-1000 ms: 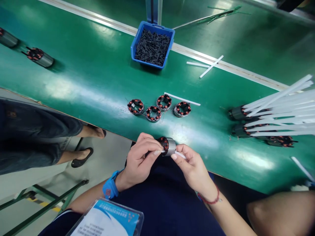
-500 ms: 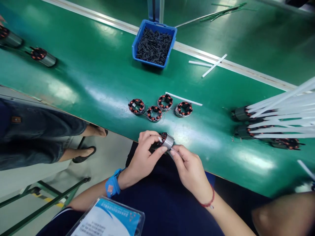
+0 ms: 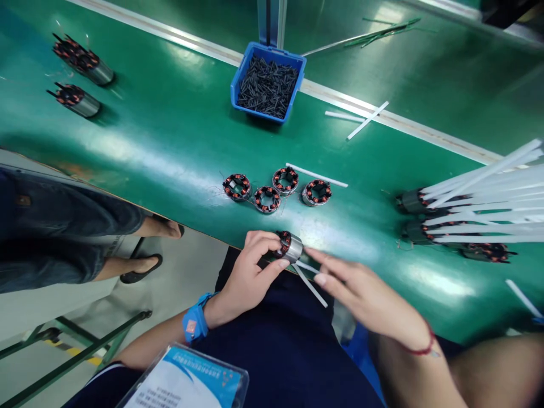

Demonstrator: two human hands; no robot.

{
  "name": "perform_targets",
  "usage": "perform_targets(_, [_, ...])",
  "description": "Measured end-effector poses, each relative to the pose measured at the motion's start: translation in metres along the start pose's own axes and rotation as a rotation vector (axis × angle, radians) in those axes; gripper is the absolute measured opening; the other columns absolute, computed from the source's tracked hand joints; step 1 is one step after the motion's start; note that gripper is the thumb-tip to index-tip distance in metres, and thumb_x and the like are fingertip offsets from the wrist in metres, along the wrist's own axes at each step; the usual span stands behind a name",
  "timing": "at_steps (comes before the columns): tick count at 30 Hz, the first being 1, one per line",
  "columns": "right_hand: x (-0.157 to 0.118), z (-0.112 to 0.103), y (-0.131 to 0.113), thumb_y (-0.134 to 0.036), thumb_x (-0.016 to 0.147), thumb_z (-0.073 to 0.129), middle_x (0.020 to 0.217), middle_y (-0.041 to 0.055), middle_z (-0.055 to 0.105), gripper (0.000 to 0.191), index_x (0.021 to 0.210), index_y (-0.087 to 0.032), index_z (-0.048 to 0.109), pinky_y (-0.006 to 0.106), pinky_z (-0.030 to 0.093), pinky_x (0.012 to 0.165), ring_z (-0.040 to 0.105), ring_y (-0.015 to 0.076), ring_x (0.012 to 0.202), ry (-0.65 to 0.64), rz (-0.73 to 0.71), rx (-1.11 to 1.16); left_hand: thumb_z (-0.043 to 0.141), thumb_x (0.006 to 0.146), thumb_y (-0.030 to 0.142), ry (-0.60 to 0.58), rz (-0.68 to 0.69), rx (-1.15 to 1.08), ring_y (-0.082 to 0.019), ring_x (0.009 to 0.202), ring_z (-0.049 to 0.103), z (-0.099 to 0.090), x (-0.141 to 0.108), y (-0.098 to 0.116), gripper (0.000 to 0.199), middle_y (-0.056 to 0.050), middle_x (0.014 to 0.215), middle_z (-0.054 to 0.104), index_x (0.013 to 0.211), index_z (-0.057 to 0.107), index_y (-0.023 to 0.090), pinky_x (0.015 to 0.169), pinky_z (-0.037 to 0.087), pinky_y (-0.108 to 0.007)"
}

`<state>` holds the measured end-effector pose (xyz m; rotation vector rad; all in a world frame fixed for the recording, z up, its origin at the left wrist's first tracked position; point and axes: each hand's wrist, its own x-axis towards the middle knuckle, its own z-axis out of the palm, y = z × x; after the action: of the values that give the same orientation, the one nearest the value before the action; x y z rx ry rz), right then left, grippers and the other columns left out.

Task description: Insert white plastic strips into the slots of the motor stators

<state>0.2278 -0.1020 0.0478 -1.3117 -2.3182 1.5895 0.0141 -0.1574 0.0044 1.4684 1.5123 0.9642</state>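
Observation:
My left hand [image 3: 246, 272] is closed around a motor stator [image 3: 291, 247], a steel ring with copper windings, held tilted at the table's near edge. Two white strips [image 3: 313, 289] stick out from its lower right side. One hangs free; the other runs between the thumb and fingers of my right hand [image 3: 357, 289]. That hand is slightly blurred, its fingers stretched towards the stator and its thumb apart from them. Beyond my hands stand several more stators [image 3: 267, 199] with copper coils facing up.
A blue bin [image 3: 267, 82] full of small black tubes sits at the back rail. Loose white strips [image 3: 368, 120] lie right of it. Stators with long white strips [image 3: 484, 215] stand at right, others [image 3: 79, 101] at far left. Another person's legs [image 3: 55, 249] are at left.
My right hand has moved right, away from the stator, and its fingers have spread. Two white strips now show below the stator. At far left, another person's hand has gone from view.

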Motion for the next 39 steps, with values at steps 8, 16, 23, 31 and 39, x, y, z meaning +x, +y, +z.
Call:
perform_targets(8, [0.125,-0.110,0.030,-0.012,0.088,0.036,0.120,0.0199,0.052,0.034,0.116,-0.008,0.055,0.042,0.038,0.086,0.048,0.0282,0.110,0.863,0.088,-0.759,0.056,0.085,0.018,-0.134,0.163,0.032,-0.021,0.103,0.048,0.014,0.012,0.010,0.008,-0.007,0.102,0.058,0.093,0.054,0.019,0.090,0.041,-0.037])
perform_targets(16, [0.175,-0.149,0.051,-0.013,0.083,0.035,0.105,0.0203,0.058,0.032,0.093,0.000,0.063,0.042,0.034,0.082,0.047,0.0303,0.108,0.685,0.162,-1.022,0.057,0.086,0.029,-0.105,0.008,0.224,-0.018,0.087,0.049,-0.012,0.002,0.006,0.013,-0.003,0.089,0.057,0.079,0.056,0.019,0.080,0.041,-0.034])
perform_targets(23, [0.079,-0.074,0.023,-0.021,0.087,0.042,0.082,0.0049,0.063,0.018,0.100,-0.018,0.054,0.030,0.043,0.067,0.058,0.0165,0.071,0.531,-0.047,-0.192,0.062,0.082,0.029,-0.167,-0.133,0.202,-0.017,0.085,0.056,-0.021,-0.006,0.001,0.029,-0.002,0.093,0.060,0.108,0.052,0.023,0.078,0.045,-0.032])
perform_targets(31, [-0.015,0.009,0.014,-0.035,0.091,0.047,0.087,0.0011,0.067,0.025,0.112,-0.026,0.057,0.028,0.045,0.068,0.061,0.0166,0.075,0.116,0.141,0.208,0.066,0.078,0.031,-0.135,-0.126,0.290,-0.016,0.084,0.057,-0.016,-0.011,-0.001,0.034,-0.001,0.093,0.059,0.106,0.049,0.022,0.075,0.046,-0.030])
perform_targets(39, [0.016,0.022,0.001,-0.027,0.089,0.050,0.088,-0.0011,0.066,0.014,0.090,-0.023,0.063,0.026,0.041,0.073,0.057,0.0139,0.079,0.079,0.100,0.236,0.062,0.083,0.032,-0.231,-0.048,0.331,-0.018,0.084,0.056,-0.018,-0.011,0.002,0.028,-0.002,0.091,0.060,0.106,0.054,0.020,0.075,0.045,-0.031])
